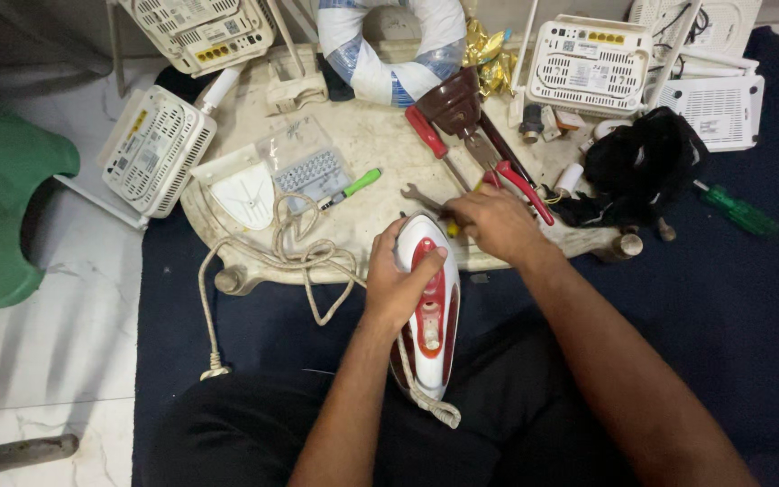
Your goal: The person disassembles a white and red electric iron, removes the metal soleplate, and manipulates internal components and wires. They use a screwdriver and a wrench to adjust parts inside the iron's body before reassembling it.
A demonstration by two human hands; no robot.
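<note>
A white and red clothes iron (429, 316) lies lengthwise on my lap, its nose resting on the edge of a small white upturned table (362, 153). My left hand (398, 275) grips the iron's front end, fingers wrapped over its nose. My right hand (495, 221) is closed just past the nose, on what looks like a yellow-handled tool, mostly hidden under the fingers. The iron's beige braided cord (290, 257) loops across the table and down to the left. A small spanner (421, 197) lies just beyond my hands.
Red-handled pliers (520, 185), a red screwdriver (427, 133), a green-tipped tester (353, 187) and a clear parts box (308, 167) lie on the table. Several white routers (151, 149) surround it, with a tape-wrapped ring (389, 45), a black cloth (642, 167) and a green screwdriver (739, 212).
</note>
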